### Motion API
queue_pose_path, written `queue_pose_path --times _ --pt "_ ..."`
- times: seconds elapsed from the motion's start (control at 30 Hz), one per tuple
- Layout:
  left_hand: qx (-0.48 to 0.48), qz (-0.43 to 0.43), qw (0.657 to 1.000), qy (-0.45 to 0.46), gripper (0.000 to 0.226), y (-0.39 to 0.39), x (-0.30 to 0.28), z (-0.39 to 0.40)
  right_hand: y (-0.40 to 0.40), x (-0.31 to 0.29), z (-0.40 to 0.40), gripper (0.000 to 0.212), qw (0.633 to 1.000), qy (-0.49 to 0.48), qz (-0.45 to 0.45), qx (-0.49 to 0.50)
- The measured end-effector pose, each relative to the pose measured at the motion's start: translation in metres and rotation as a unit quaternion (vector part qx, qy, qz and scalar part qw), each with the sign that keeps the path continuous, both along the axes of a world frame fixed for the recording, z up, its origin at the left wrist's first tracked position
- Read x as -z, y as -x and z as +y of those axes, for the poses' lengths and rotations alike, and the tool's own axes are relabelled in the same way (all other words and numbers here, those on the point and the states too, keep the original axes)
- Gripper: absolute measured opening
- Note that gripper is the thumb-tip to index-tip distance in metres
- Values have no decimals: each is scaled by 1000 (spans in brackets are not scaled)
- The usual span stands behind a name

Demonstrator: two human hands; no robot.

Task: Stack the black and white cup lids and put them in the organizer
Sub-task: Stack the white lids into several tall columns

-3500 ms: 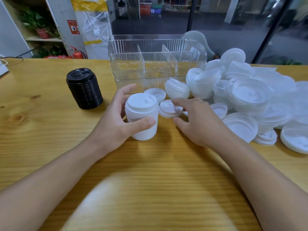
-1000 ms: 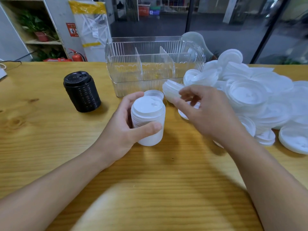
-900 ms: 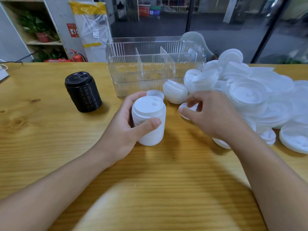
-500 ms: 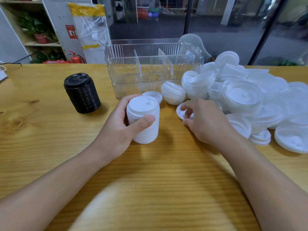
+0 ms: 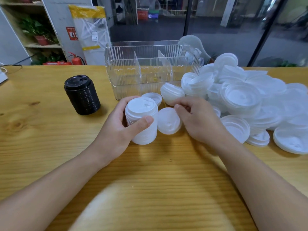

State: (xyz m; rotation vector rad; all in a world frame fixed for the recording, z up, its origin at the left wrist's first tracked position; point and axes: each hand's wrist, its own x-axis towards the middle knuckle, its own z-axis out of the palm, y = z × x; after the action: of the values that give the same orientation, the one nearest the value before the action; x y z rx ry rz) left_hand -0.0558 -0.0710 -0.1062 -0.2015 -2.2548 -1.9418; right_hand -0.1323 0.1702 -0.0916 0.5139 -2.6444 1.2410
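Observation:
My left hand [image 5: 116, 132] grips a tall stack of white lids [image 5: 142, 120] that stands on the wooden table [image 5: 150, 189]. Just to its right, my right hand [image 5: 198, 120] holds a single white lid [image 5: 168, 120] tilted on edge beside the stack. A finished stack of black lids [image 5: 82, 94] stands to the left. The clear organizer [image 5: 152, 69] with its dividers sits behind, and I see nothing in its compartments. A big loose pile of white lids [image 5: 250, 97] fills the right side.
One white lid [image 5: 152, 98] and a short tilted stack of lids [image 5: 171, 94] lie between the organizer and my hands. Shelves with plants and a fire extinguisher [image 5: 75, 60] stand beyond the table's far edge. A white device's corner [image 5: 2, 77] shows at the far left.
My right hand has lifted one white lid off the table and brought it left, up against the stack. My left hand has kept its grip on the stack.

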Motion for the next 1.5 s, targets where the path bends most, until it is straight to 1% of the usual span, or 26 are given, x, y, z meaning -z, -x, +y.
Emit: queue_pose_path --times 0.13,0.17,0.27,0.3,0.47,0.6,0.67,0.77,0.83,0.9,0.93,0.97,1.03,1.1,1.17,1.23,1.5 --pt "0 1 1000 0 67 -2 -2 0 -3 2 -5 20 998 -64 23 -2" --pt "-1 2 1000 -2 67 -2 -2 0 -6 2 -6 22 996 -84 26 2" --pt "-8 4 1000 -4 65 -1 -1 -1 -13 7 -13 46 988 -150 32 6" --pt "-10 6 1000 -3 65 -1 -1 -2 -14 9 -17 50 985 -165 45 6" --pt "-21 14 1000 -8 62 0 -3 -1 -9 10 -33 60 976 -206 73 23" --pt "-23 13 1000 -9 62 0 -4 -3 -3 14 -34 57 970 -229 73 30" --pt "-20 9 1000 -9 64 0 -4 -3 0 14 -30 53 977 -201 66 40" --pt "-17 1 1000 -8 65 0 -3 -3 -4 1 -18 48 995 -61 62 47" --pt "-18 -4 1000 -2 66 1 -2 -5 -14 -11 -13 45 998 30 37 43" --pt "-17 -5 1000 2 66 1 -1 -4 -22 -20 -14 36 993 120 -1 6" --pt "-16 -6 1000 3 66 1 -1 -3 -26 -23 -18 29 988 155 -15 -23" --pt "-15 -6 1000 3 66 1 -1 -2 -29 -25 -23 27 985 167 -18 -49" --pt "-12 -4 1000 5 66 0 0 0 -33 -25 -30 33 985 151 -4 -78" --pt "-6 0 1000 11 65 0 1 1 -36 -24 -35 39 989 115 13 -93" --pt "-5 7 1000 19 64 0 2 2 -38 -22 -39 47 993 70 30 -88" --pt "-6 11 1000 24 62 0 1 3 -40 -20 -42 52 994 48 32 -90" --pt "-10 15 1000 22 60 1 2 3 -39 -16 -43 46 991 59 41 -112"
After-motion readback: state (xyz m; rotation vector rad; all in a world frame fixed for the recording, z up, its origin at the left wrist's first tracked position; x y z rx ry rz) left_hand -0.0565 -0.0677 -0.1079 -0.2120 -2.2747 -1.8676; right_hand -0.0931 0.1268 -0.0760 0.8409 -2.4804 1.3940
